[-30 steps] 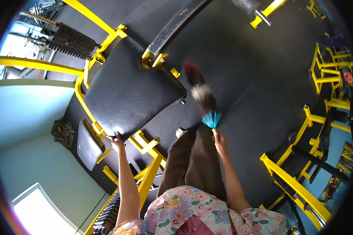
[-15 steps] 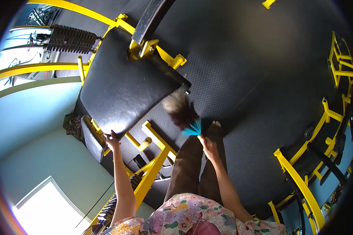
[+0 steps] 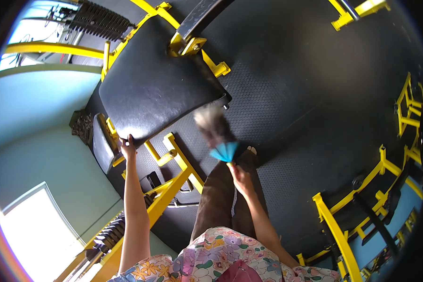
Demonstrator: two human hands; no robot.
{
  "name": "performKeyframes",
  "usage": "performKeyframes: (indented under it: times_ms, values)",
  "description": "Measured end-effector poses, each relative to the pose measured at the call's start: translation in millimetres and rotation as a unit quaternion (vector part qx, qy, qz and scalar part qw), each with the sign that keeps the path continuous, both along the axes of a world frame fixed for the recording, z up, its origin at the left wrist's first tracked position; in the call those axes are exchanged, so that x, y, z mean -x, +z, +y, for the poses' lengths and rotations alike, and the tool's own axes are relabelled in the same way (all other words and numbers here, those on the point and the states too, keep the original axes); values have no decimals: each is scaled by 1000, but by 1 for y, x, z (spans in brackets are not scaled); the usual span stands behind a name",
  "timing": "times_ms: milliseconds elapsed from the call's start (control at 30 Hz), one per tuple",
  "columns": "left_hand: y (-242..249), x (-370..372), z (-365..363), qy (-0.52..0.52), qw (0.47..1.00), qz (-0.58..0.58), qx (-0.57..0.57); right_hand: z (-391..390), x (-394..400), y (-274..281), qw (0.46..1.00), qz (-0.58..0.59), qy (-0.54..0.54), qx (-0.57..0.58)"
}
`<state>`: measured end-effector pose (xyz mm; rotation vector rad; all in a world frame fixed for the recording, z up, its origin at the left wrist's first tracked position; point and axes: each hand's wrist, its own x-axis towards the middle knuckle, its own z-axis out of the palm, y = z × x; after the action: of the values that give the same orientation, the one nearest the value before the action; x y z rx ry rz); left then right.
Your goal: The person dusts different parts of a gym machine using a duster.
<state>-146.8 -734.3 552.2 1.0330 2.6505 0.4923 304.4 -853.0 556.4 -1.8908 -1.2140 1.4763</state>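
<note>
Left hand (image 3: pixel 127 144) outstretched on pad (image 3: pixel 155 89)

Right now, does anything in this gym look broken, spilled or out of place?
Nothing stands out. The left hand rests on the edge of the black pad, the right hand holds a feather duster, blurred, beside it. The rubber floor shows no spill.

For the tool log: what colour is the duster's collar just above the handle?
Bright turquoise blue, fanned out on the feather duster in the right hand; head view.
</note>
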Motion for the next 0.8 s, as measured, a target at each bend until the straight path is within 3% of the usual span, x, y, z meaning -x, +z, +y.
performKeyframes:
  times_ms: [133, 233, 267, 400, 467, 533, 600, 667, 733, 800]
  values:
    - [-4, 2, 0, 38, 999, 3, 13, 2, 6, 14, 993, 22, 115, -18]
    - [-7, 9, -1, 58, 997, -35, 35, 9, -5, 11, 998, 2, 58, -27]
    - [-12, 11, -3, 60, 997, -34, 23, 14, -10, 6, 995, -25, 94, 2]
    - [-2, 1, 0, 90, 993, -55, 55, 37, -7, 11, 980, -10, 188, -65]
    - [9, -10, -4, 92, 992, -81, 31, 49, -2, 12, 959, -31, 235, -154]
    - [-5, -12, -24, 52, 985, -99, -129, 67, 0, 30, 963, -53, 258, -60]
    - [-20, -28, -52, 123, 968, -130, -173, 73, 7, 26, 959, -33, 260, -103]
    - [-37, -53, -83, 166, 953, -181, -177, 82, 15, 28, 928, -79, 348, -105]
    - [-46, -82, -103, 217, 936, -264, -88, 87, 19, 27, 891, -89, 409, -175]
    - [-46, -113, -118, 257, 889, -361, -116, 100, 5, 33, 878, -148, 420, -176]
